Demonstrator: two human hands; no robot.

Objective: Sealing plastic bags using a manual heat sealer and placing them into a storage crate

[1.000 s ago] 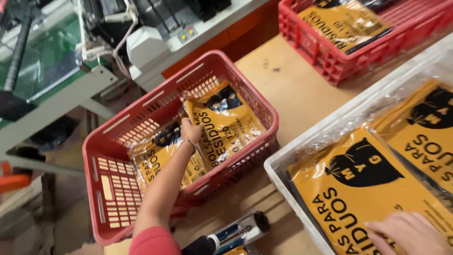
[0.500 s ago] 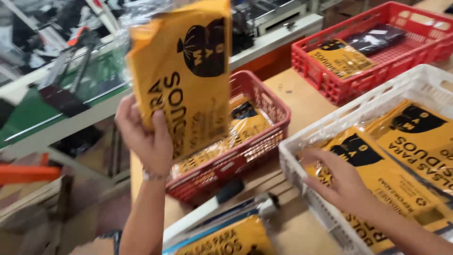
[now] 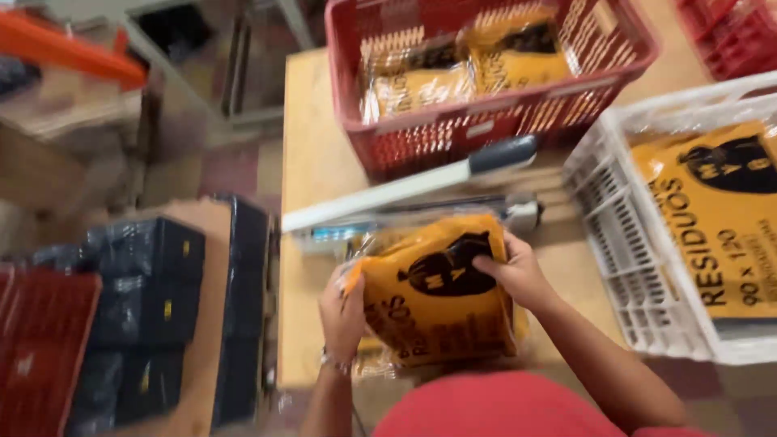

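Since the earlier frame, the yellow packet [image 3: 441, 291] has come down from overhead to the desk [image 3: 312, 162] edge.

Head view: left hand [image 3: 342, 311] grips its left edge, fingers curled shut; right hand [image 3: 514, 271] pinches the top right. More packets lie in the red basket [image 3: 486, 129] and white crate [image 3: 623, 267]; handling appears partway.

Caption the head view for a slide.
Both hands, left and right, hold a yellow packet over a wooden table between crates.
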